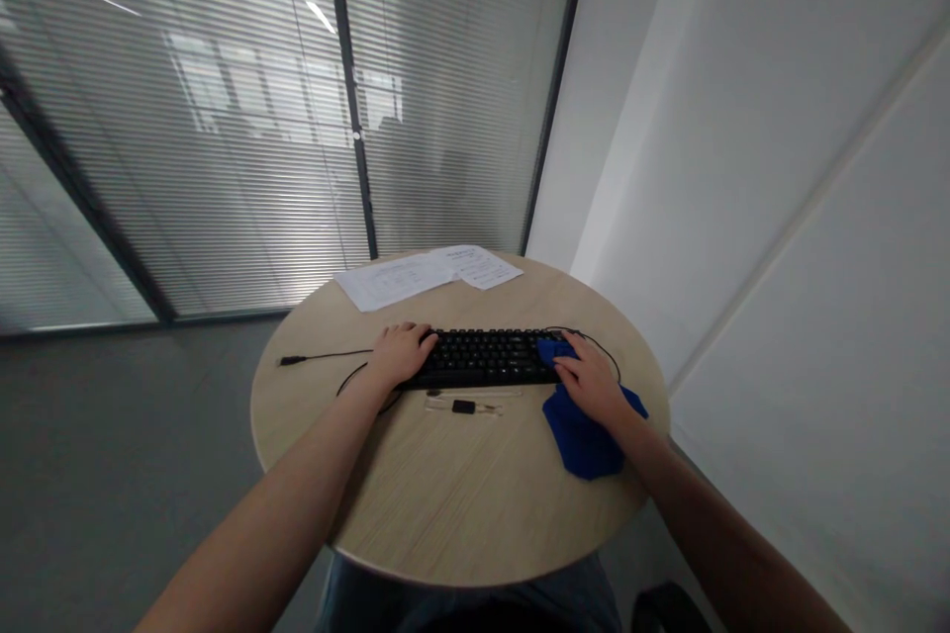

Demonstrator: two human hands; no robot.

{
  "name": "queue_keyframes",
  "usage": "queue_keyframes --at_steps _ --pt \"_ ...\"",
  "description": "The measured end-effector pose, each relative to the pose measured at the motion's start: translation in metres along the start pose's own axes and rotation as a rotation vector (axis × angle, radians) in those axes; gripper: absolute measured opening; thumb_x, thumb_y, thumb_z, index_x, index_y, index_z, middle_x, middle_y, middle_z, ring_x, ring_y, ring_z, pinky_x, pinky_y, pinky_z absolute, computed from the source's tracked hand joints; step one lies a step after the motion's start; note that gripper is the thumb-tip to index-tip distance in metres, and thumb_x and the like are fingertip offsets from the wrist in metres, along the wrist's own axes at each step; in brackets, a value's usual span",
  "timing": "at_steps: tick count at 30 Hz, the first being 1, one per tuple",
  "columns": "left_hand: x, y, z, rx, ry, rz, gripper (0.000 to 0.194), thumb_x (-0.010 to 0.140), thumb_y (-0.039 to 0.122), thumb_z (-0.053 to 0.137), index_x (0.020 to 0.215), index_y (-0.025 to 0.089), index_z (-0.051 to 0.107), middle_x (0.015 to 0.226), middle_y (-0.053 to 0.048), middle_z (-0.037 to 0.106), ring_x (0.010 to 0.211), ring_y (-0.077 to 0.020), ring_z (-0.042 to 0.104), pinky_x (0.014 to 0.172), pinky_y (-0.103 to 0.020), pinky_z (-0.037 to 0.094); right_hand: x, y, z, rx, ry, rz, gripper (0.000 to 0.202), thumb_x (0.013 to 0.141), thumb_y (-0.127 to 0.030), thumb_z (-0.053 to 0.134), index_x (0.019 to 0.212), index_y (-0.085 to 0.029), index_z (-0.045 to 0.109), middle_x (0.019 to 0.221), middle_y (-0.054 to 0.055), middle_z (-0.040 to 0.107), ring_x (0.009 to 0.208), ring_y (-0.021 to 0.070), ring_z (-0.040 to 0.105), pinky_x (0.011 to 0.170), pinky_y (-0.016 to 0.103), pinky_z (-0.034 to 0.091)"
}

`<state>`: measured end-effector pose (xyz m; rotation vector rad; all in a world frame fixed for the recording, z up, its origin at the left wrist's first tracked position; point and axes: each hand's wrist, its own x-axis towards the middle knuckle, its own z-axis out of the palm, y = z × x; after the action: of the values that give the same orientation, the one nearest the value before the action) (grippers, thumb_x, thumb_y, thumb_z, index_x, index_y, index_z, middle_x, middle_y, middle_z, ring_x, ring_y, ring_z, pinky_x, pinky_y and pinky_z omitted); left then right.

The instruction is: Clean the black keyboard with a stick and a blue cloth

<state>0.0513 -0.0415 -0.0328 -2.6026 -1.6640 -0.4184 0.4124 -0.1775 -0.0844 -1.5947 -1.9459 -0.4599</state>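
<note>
A black keyboard (486,356) lies flat across the middle of the round table. My left hand (401,352) rests over its left end, the fingers curled on the edge. At the right end my right hand (589,379) presses a bunched part of a blue cloth (590,440) onto the keys. The rest of the cloth hangs loosely under that hand and wrist, spread on the tabletop. A black cable with a plug (292,360) runs out to the left of the keyboard, and more cable loops behind my right hand.
A small tool with a black middle (464,406) lies in front of the keyboard; its kind is unclear. Printed paper sheets (401,279) lie at the far side of the round wooden table (467,504). Glass panels with blinds (244,168) stand behind, and a white wall (742,168) rises at right.
</note>
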Motion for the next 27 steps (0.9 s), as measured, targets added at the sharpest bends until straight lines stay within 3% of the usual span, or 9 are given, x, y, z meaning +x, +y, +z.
queue_keyframes --at_steps 8,14,18,27 --pt "0.007 -0.016 -0.003 -0.193 0.025 0.099 0.056 0.097 0.049 0.034 0.127 0.015 0.068 0.13 -0.014 0.067 0.121 -0.0275 0.06 0.11 -0.039 0.04 0.002 -0.002 -0.007 0.072 0.035 0.011 0.02 0.093 -0.028 0.055 0.101 -0.02 0.071 0.137 0.015 0.061 0.126 0.0303 0.057 0.108 0.052 0.046" --pt "0.003 -0.016 -0.004 -0.237 0.016 0.091 0.053 0.096 0.047 0.038 0.124 0.014 0.069 0.129 -0.015 0.068 0.121 -0.0285 0.06 0.11 -0.041 0.041 0.0 -0.002 -0.006 0.079 -0.059 -0.086 0.043 0.095 -0.023 0.049 0.137 -0.019 0.058 0.145 0.012 0.057 0.135 0.0297 0.051 0.111 0.053 0.043" --pt "-0.001 -0.012 -0.006 -0.232 0.012 0.102 0.049 0.097 0.044 0.04 0.123 0.015 0.07 0.127 -0.014 0.069 0.118 -0.0265 0.062 0.109 -0.039 0.043 -0.003 0.002 0.0 0.004 -0.081 -0.105 0.034 0.097 -0.027 0.049 0.122 -0.025 0.072 0.138 0.01 0.063 0.135 0.0339 0.051 0.108 0.058 0.044" --pt "-0.003 -0.012 -0.005 -0.179 0.002 0.091 0.044 0.094 0.041 0.05 0.126 0.016 0.068 0.129 -0.013 0.067 0.12 -0.0267 0.061 0.109 -0.037 0.042 -0.003 0.006 0.002 -0.016 -0.051 -0.073 0.031 0.096 -0.034 0.053 0.11 -0.022 0.078 0.132 0.012 0.066 0.13 0.0332 0.055 0.109 0.054 0.045"
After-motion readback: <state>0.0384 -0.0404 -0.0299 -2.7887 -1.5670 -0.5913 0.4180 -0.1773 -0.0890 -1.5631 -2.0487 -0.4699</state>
